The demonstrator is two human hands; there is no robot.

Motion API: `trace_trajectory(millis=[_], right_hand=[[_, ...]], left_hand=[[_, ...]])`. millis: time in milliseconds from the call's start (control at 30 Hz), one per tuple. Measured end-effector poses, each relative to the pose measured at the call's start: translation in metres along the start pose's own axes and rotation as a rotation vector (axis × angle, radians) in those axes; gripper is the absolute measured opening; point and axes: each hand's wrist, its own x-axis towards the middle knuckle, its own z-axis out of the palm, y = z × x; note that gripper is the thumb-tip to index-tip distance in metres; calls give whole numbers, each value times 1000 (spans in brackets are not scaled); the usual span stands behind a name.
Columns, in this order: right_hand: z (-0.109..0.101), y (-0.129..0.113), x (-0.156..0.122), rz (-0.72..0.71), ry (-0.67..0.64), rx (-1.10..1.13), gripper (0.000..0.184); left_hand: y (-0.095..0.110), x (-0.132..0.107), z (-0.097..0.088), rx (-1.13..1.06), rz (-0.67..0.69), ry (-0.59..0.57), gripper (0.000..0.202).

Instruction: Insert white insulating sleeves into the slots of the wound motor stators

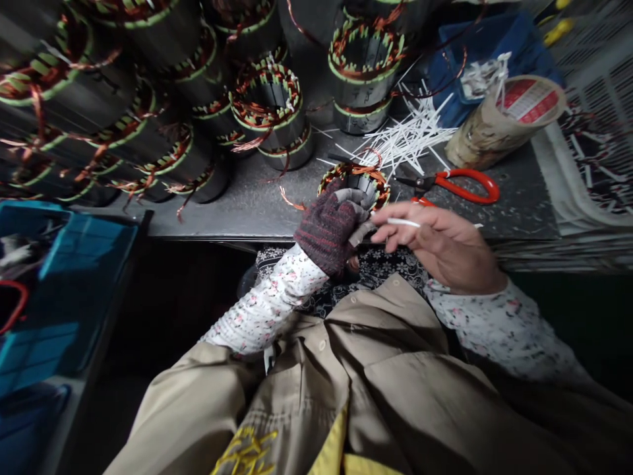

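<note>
My left hand (329, 227), in a dark knitted glove with grey fingertips, is curled over the near side of a small motor stator (380, 181) with copper windings. Its fingers cover part of the rim, so exactly what they pinch is hidden. Bare, my right hand (440, 241) is closed on a thin white sleeve (403, 223) just right of the stator, its fingertips close to the gloved ones. Behind my right hand lie red-handled scissors (467, 185), with the blades toward the stator.
A pile of white sleeves (415, 132) lies behind the stator. Wound stators (270, 109) crowd the back and left of the bench (212, 221). At the right stand a tape-wrapped cylinder (479, 135) and a blue bin (448, 72). A teal crate (93, 264) sits at left.
</note>
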Motion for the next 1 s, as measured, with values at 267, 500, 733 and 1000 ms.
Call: trace_trajectory(millis=[267,500,733,1000], right_hand=[[-1,-18,20,23,275,194,32],[-2,21,64,-94,444,-220,30],[-3,38,0,-435,281,-949,17],[4,55,-2,-325,273,-1052,28]], left_hand=[[15,1,17,161,96,48,15],[31,5,16,227,187,-29,24],[-27,26,-36,104,354,-435,29],[-23,63,-34,227,402,-767,28]])
